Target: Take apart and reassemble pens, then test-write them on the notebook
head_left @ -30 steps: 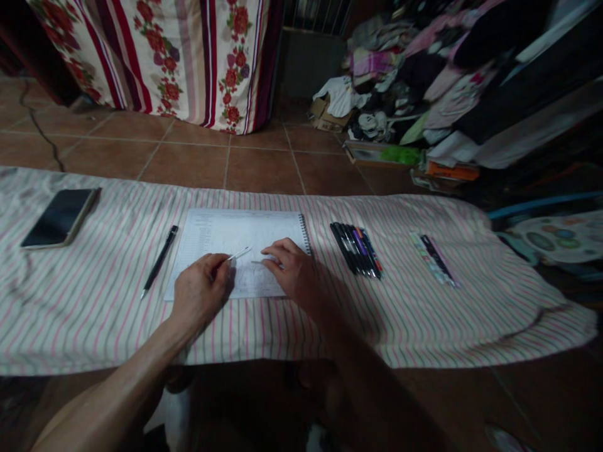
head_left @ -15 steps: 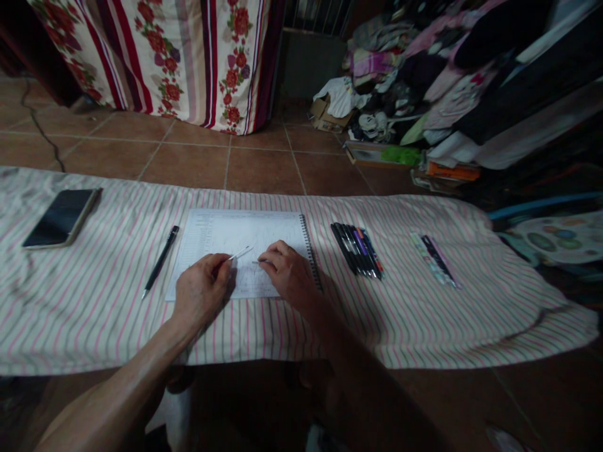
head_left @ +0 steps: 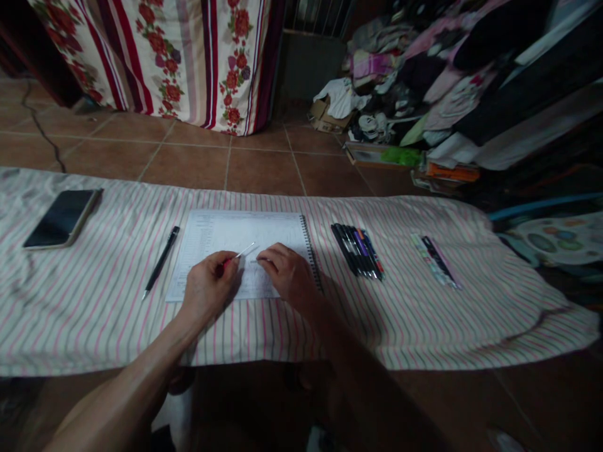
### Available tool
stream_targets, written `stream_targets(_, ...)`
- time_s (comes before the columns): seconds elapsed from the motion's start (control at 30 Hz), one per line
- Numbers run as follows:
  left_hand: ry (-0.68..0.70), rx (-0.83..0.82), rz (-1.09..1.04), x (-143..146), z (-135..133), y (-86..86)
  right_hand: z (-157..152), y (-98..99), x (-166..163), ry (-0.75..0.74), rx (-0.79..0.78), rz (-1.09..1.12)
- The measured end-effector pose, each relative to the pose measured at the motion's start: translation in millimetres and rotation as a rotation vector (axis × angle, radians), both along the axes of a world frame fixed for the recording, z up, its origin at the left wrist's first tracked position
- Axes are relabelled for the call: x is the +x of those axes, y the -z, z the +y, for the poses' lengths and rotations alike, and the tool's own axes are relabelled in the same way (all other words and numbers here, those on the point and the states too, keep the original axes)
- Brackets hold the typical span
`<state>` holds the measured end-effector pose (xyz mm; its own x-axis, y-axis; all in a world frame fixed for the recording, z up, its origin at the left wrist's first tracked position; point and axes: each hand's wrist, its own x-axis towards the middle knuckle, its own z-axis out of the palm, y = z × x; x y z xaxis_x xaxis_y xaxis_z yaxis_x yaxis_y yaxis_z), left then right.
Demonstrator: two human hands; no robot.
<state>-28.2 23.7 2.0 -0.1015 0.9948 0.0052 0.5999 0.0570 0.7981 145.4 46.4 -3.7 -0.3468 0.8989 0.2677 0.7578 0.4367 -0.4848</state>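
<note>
My left hand (head_left: 211, 279) is closed over the notebook, pinching a thin pale rod (head_left: 245, 248) that points up and to the right. Red shows between the fingers at the rod's lower end; its exact kind is unclear. Close by on the right, my right hand (head_left: 289, 271) has thumb and fingertips pressed together. A small greyish piece (head_left: 254, 261) shows at those fingertips, too small to name. Beneath both hands lies an open spiral notebook (head_left: 254, 223) with a printed page, its coil on the right. Left of it rests a black pen (head_left: 161, 262).
A phone (head_left: 61, 220) lies at the far left of the striped cloth (head_left: 108, 314). Right of the notebook are a row of several pens (head_left: 357, 251) and a smaller group of pens (head_left: 437, 260). Beyond stand a floral curtain (head_left: 188, 63) and piled clothes (head_left: 396, 69).
My left hand has shifted slightly to the right, and the rod in it has moved up and right. Red now shows between its fingers. The right hand has barely moved.
</note>
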Motion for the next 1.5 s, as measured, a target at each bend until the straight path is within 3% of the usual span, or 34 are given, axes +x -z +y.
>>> stream_targets(0.37, 0.021, -0.081, -0.241, 12.8, 4.6, 5.2, -0.4, -1.1, 2.4, -0.053, -0.012, 0.054)
stream_targets(0.9, 0.032, -0.163, -0.357, 17.6, 4.0, 4.8, 0.2, -4.5, 0.5, -0.056, -0.042, 0.191)
stream_targets(1.07, -0.017, -0.287, -0.568, 20.5, 3.8, -13.0, -0.4, -5.4, -2.6, 0.038, -0.306, 0.529)
stream_targets(1.23, -0.027, -0.328, -0.742, 22.3, 2.9, -21.7, 0.8, -5.5, -6.2, 0.079, -0.537, 0.724)
stream_targets(1.5, -0.027, -0.354, -0.844, 23.9, 1.4, -23.0, -1.3, -9.1, -13.5, 0.153, -0.635, 0.943)
